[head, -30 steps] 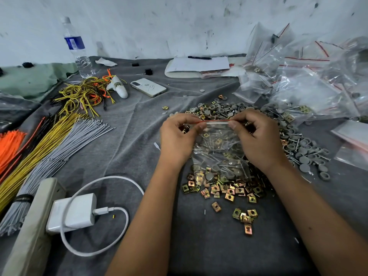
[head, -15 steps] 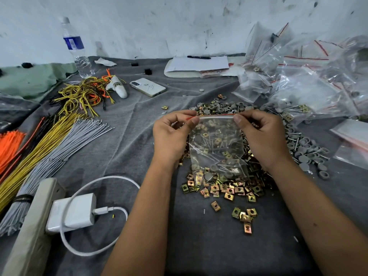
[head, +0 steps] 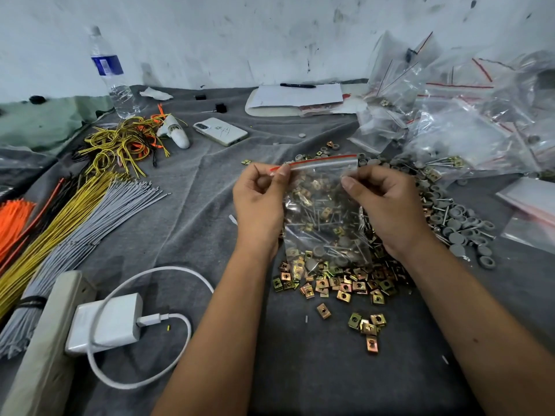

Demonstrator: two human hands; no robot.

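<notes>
Both hands are on the zip bag. My left hand pinches the top left corner, thumb and forefinger nipped on the red zip strip. My right hand pinches the plastic at the right edge, just under the strip, with the other fingers loosely curled.

The bag hangs upright between them over the heap of brass clip nuts on the grey cloth, its bottom down among them. It's loaded with more clip nuts and long thin screws.

I can't tell from here whether the strip is pressed closed along its whole length, and that's the risk. If a stretch in the middle is open and I tip or lift the bag, the load spills into the loose heap below and the grey caps at my right.

The screws are the other worry. Their points lie against thin plastic, and a hard squeeze or a tug could push one through.

My grips are small too: two pinches on slick film with real weight under them. If one slips, the bag swings down on one corner and the mouth may gape.

So I'll run the strip end to end, firm but even, and support the bottom before lifting.
</notes>
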